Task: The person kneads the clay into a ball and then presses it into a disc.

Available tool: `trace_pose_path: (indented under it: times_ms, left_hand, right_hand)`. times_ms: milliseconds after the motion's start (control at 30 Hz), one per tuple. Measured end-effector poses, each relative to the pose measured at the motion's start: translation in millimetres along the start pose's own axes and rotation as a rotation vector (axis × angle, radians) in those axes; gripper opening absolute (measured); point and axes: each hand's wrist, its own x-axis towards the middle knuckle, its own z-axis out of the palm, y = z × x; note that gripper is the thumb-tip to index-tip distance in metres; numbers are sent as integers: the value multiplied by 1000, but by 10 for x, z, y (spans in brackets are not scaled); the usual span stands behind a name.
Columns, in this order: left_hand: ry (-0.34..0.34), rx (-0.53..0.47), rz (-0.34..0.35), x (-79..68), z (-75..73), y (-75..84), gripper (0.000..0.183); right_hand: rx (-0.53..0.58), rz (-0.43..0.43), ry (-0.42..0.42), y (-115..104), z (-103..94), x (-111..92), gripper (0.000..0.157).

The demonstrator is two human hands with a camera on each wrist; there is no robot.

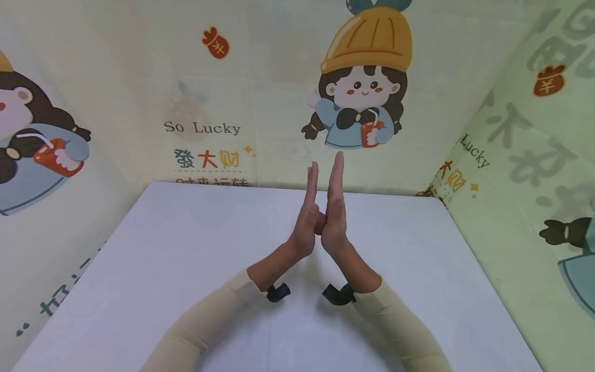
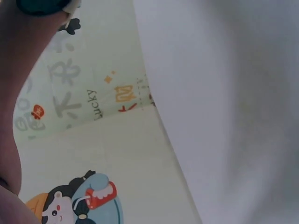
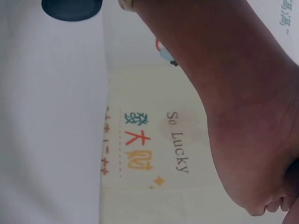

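In the head view my left hand [image 1: 306, 222] and right hand [image 1: 335, 217] stand upright over the white table, palms facing each other. Their extended fingers point up, with a narrow gap between the fingertips. Lower down, a rounded skin-coloured shape, seemingly bent fingers, fills the gap between the palms; whose fingers they are is hard to tell. No object shows in either hand. The right wrist view catches a forearm and palm [image 3: 252, 140] with a few folded fingers [image 3: 275, 205] at the bottom edge. At the left edge of the left wrist view runs part of an arm [image 2: 14, 93].
A white table [image 1: 209, 232] lies below the hands. Patterned cloth walls [image 1: 279, 103] with cartoon figures and lettering enclose it at the back and both sides. Dark wrist bands [image 1: 339, 294] sit at the cuffs of the cream sleeves [image 1: 214, 305].
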Motion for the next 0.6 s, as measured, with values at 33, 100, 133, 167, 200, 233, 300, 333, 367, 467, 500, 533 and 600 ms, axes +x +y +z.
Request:
trace_pose_path:
  times_ms: [33,100,133,167,200,233,300,333,367,467,500,533,600]
  left_hand:
    - [2,-6,6,-10,15,10,87]
    - [16,2,19,-20,37,28,83]
    - [15,1,25,-24,41,36,82]
    - [13,1,29,-28,45,44,80]
    - [13,5,35,-32,49,55,79]
    - [10,5,37,-35,53,66,77]
    - [14,15,36,-45,58,90,73]
    - [14,8,30,-53,63,105,72]
    - [15,3,24,-61,67,118,70]
    - [22,-12,15,-82,77,159,65]
    - [25,-24,15,-88,80,175,64]
    - [28,-32,17,-87,79,189,63]
    - [37,-46,30,-78,69,214,62]
  right_hand:
    - [7,0,3,2,-15,11,77]
    - [26,8,5,5,-37,26,69]
    - [37,14,8,10,-45,32,67]
    - [52,23,13,13,-52,39,65]
    - [62,30,17,15,-57,45,64]
    - [72,37,20,18,-62,50,63]
    - [103,58,25,27,-69,56,63]
    - [123,70,27,31,-71,57,63]
    - [143,82,27,34,-71,58,63]
    - [205,126,26,52,-67,51,65]
    - [226,144,23,53,-63,46,65]
    - [243,162,17,54,-56,42,65]
    - [276,195,5,49,-38,31,65]
